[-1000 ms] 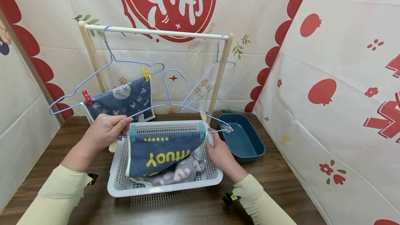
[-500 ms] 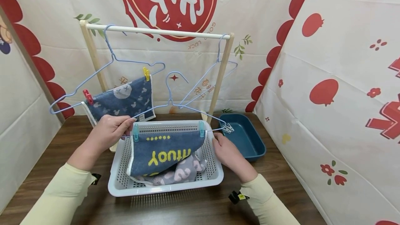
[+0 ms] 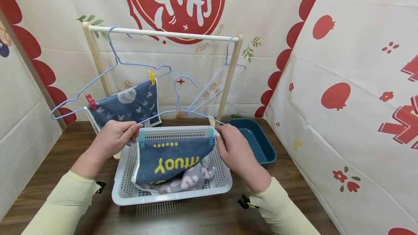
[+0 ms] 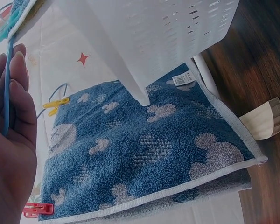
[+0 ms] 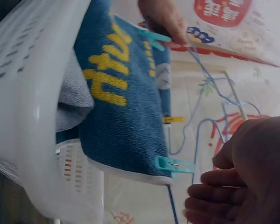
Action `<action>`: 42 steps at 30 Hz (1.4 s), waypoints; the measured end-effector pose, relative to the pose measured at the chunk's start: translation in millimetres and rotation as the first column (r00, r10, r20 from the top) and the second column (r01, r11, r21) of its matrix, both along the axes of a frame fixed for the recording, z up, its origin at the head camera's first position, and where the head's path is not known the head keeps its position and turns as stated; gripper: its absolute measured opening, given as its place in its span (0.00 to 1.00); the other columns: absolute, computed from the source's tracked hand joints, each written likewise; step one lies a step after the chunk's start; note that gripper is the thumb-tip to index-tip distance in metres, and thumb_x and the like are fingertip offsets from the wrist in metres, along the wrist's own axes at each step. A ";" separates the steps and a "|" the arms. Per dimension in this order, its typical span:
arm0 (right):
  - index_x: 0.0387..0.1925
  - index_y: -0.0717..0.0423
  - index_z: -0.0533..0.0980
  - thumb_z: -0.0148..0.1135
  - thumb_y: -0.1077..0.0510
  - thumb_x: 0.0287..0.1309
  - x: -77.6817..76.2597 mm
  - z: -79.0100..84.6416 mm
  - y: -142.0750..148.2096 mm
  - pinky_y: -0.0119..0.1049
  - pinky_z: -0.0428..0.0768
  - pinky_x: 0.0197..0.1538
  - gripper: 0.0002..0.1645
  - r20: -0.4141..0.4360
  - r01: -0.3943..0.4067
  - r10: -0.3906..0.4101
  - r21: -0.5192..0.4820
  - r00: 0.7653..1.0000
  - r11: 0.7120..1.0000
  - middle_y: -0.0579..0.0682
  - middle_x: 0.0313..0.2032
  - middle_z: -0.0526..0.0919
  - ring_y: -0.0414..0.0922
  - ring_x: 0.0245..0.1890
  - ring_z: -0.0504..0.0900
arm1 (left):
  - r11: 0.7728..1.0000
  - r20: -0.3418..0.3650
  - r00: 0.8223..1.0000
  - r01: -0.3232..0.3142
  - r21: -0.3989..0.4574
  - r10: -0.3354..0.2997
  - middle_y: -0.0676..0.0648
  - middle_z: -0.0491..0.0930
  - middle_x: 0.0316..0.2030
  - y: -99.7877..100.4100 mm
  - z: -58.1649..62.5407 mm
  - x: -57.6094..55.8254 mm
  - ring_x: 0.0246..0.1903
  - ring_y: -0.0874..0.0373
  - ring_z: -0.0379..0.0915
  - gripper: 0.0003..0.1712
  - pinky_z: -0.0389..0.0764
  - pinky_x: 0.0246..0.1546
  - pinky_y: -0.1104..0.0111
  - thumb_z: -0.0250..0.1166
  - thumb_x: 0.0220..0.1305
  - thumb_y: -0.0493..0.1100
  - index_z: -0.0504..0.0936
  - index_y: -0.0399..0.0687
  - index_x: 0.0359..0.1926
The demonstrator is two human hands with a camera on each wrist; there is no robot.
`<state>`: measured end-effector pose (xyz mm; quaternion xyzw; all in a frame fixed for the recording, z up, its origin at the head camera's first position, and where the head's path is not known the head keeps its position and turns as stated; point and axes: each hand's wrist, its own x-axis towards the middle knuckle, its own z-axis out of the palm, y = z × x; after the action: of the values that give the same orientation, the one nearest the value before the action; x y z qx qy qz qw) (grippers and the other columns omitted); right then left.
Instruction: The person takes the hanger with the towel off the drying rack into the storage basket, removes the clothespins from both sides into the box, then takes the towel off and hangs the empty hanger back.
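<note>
A dark blue towel [image 3: 173, 155] with yellow lettering hangs by two teal clothespins [image 3: 142, 139] from a blue wire clothes hanger [image 3: 178, 106]. My left hand [image 3: 114, 137] grips the hanger's left end; in the left wrist view its wire runs through the curled fingers [image 4: 19, 70]. At the other end, my right hand [image 3: 236, 148] holds the hanger beside the second clothespin [image 3: 210, 135], its fingers covering that corner. The towel hangs over a white perforated basket [image 3: 173, 198], where a grey-and-pink patterned cloth [image 3: 191, 180] lies partly under it.
Behind stands a rack with a white rail [image 3: 163, 33]. One hanger there carries a mouse-patterned blue towel [image 3: 127, 104] with red [image 3: 90, 101] and yellow clothespins [image 3: 151, 77]. Another hanger [image 3: 209, 86] hangs at the rack's right end. A teal bin [image 3: 266, 148] stands right of the basket.
My right hand has come from below and outside onto the hanger's right end, now covering it and the white bundle seen in the bin. My left hand keeps its grip.
</note>
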<state>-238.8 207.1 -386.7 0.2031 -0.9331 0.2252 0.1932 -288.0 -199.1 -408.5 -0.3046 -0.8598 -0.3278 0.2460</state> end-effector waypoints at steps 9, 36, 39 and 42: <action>0.77 0.63 0.71 0.57 0.53 0.85 -18.3 -1.8 -14.0 0.58 0.79 0.70 0.29 0.090 0.004 -0.013 0.101 0.996 0.995 0.62 0.68 0.83 0.58 0.69 0.82 | 1.000 -0.027 1.000 0.002 0.012 -0.002 0.62 0.75 0.21 0.8 0.9 0.6 0.23 0.66 0.70 0.19 0.76 0.25 0.69 0.68 0.79 0.34 0.82 0.55 0.28; 0.64 0.54 0.82 0.63 0.58 0.83 -24.0 -5.2 -8.3 0.37 0.81 0.37 0.15 0.186 -0.082 0.129 -0.241 0.974 0.967 0.48 0.45 0.87 0.45 0.36 0.79 | 1.000 -0.004 1.000 -0.019 0.003 0.019 0.61 0.75 0.21 0.7 1.7 3.3 0.23 0.65 0.70 0.18 0.77 0.25 0.68 0.67 0.80 0.35 0.82 0.54 0.28; 0.63 0.54 0.82 0.63 0.58 0.83 -24.6 -5.7 -7.9 0.38 0.81 0.37 0.14 0.178 -0.091 0.138 -0.249 0.974 0.964 0.48 0.44 0.87 0.46 0.36 0.79 | 1.000 0.001 1.000 -0.020 0.005 0.020 0.61 0.75 0.21 0.6 1.9 4.1 0.23 0.65 0.70 0.18 0.77 0.25 0.68 0.67 0.80 0.35 0.82 0.54 0.28; 0.62 0.54 0.82 0.63 0.59 0.83 -24.8 -6.5 -7.6 0.38 0.80 0.37 0.13 0.177 -0.091 0.140 -0.259 0.974 0.962 0.48 0.44 0.87 0.46 0.36 0.79 | 1.000 0.008 1.000 -0.020 0.008 0.020 0.61 0.75 0.21 0.8 2.0 4.7 0.23 0.65 0.71 0.18 0.77 0.26 0.68 0.67 0.80 0.35 0.82 0.54 0.28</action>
<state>-263.6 199.5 -393.2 0.2086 -0.8983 0.3701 0.1120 -283.3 -198.3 -406.5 -0.2939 -0.8624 -0.3300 0.2471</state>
